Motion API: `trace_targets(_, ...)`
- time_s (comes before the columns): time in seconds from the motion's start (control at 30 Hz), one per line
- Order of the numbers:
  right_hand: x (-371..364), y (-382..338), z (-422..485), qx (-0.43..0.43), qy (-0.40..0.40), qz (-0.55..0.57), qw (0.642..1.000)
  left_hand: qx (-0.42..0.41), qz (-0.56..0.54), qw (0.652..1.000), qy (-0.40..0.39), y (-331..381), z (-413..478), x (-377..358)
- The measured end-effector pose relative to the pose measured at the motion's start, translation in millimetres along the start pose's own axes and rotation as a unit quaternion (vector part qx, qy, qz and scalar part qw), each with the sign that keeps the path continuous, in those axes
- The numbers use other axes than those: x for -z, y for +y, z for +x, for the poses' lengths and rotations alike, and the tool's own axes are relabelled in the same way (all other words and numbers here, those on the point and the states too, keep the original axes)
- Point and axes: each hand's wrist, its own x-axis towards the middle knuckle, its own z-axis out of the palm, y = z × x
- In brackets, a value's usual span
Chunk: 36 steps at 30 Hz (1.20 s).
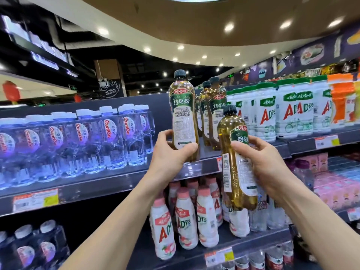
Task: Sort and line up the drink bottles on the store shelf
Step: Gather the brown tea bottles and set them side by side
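Observation:
My left hand (171,151) grips the lower part of an amber drink bottle (183,110) with a dark cap and green-white label, upright at the front of the top shelf (196,168). My right hand (263,162) holds a second amber bottle (236,164) of the same kind, tilted slightly, in front of and below the shelf edge. Behind them stand more of these amber bottles (213,112) in a row on the same shelf. Each hand's fingers wrap its bottle and hide part of the label.
Clear water bottles (109,137) fill the top shelf to the left. White AD bottles with green caps (288,114) stand to the right. Pink-capped white bottles (185,217) crowd the shelf below. Price tags (36,199) line the shelf edges. Pink cartons (335,182) lie lower right.

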Motion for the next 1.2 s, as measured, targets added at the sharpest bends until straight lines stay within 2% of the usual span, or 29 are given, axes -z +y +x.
trace_targets(0.3, 16, 0, 33, -0.033, -0.019, -0.023, 0.999, 0.045, -0.062, 0.993, 0.088, 5, 2, -46)
trace_targets(0.53, 25, 8, 44, -0.039, -0.04, -0.026, 0.998, 0.042, -0.162, 0.98, 0.106, 1, 1, -60)
trace_targets(0.7, 31, 9, 42, -0.039, -0.046, -0.009, 0.998, 0.047, -0.214, 0.972, 0.084, 0, -2, -61)
trace_targets(1.0, 35, 6, 41, -0.044, -0.044, -0.005, 0.998, 0.026, -0.178, 0.983, 0.04, -6, -3, -57)
trace_targets(1.2, 34, 4, 35, -0.041, -0.046, 0.0, 0.998, 0.017, -0.204, 0.979, 0.003, -4, -7, -55)
